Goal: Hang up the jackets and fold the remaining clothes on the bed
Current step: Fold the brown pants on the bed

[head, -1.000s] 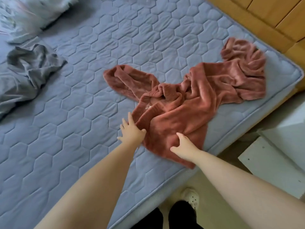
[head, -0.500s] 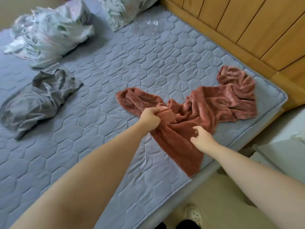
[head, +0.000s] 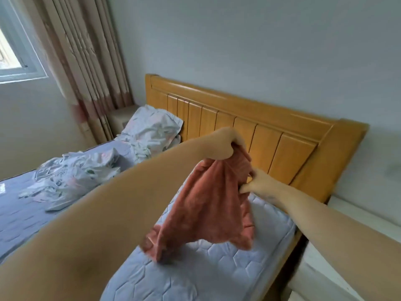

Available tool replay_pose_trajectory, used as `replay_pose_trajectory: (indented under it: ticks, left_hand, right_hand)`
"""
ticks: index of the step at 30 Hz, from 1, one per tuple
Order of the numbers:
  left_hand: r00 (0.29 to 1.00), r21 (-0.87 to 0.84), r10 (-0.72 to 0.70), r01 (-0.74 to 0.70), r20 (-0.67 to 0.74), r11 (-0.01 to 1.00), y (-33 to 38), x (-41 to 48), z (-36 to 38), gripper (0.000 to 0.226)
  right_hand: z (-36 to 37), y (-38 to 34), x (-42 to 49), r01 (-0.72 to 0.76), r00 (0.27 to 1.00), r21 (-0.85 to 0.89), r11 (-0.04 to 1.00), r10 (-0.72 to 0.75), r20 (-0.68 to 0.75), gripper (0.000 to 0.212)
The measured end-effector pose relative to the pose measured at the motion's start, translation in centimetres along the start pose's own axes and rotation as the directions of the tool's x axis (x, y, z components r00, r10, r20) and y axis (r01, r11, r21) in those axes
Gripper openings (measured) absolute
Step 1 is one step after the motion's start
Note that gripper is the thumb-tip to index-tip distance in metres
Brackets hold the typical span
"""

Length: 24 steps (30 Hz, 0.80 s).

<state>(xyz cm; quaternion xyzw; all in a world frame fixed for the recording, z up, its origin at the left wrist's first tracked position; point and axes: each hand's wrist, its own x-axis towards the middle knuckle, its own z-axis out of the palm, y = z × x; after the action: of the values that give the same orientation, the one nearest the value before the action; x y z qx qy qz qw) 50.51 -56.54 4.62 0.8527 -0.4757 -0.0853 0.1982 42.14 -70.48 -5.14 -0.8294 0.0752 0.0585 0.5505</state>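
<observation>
Daylight from a window [head: 13,40] at far left meets a pleated curtain [head: 86,51], then crumpled floral bedding [head: 71,181] and a pillow [head: 152,127] on the blue quilted mattress [head: 206,274], much of it hidden by the raised left forearm [head: 130,203]. At centre the left hand [head: 223,146] fists the top of the pink garment [head: 208,205], which hangs over the mattress before the wooden headboard [head: 293,153], and the right hand [head: 258,183] pinches its right edge. Half a second ago it lay spread flat there.
</observation>
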Motion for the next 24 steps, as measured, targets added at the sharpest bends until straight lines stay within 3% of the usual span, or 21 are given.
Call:
replay_pose_trajectory:
  ticks: [5, 8, 14, 18, 21, 24]
  left_hand:
    - [0.986, 0.01, 0.101, -0.1, -0.133, 0.995, 6.1, 0.2, -6.1, 0.059]
    - [0.973, 0.008, 0.11, -0.111, -0.204, 0.994, 8.7, -0.2, -8.9, 0.053]
    - [0.962, -0.061, 0.12, -0.139, -0.244, 0.988, 12.0, -0.7, -12.5, 0.046]
    - [0.941, -0.094, 0.094, -0.131, -0.326, 0.987, 11.9, -1.3, -13.7, 0.036]
    - [0.913, -0.121, 0.122, -0.182, -0.388, 0.976, 11.5, -1.9, -14.0, 0.037]
    - [0.892, -0.125, 0.122, -0.194, -0.436, 0.973, 11.1, -2.8, -14.4, 0.036]
  right_hand:
    - [-5.2, -6.3, -4.0, 0.106, 0.988, -0.02, 0.994, -0.107, -0.11, 0.04]
    - [-7.2, -9.6, -6.2, 0.184, 0.98, 0.004, 0.983, -0.183, -0.077, 0.036]
    - [-10.1, -13.0, -8.1, 0.215, 0.976, 0.049, 0.975, -0.213, -0.035, 0.067]
    - [-10.0, -14.4, -9.0, 0.246, 0.969, -0.044, 0.968, -0.245, 0.043, 0.058]
    - [-9.0, -15.5, -9.1, 0.292, 0.956, -0.054, 0.955, -0.293, -0.014, 0.062]
    - [-7.8, -16.6, -9.7, 0.288, 0.957, -0.093, 0.953, -0.285, 0.05, 0.038]
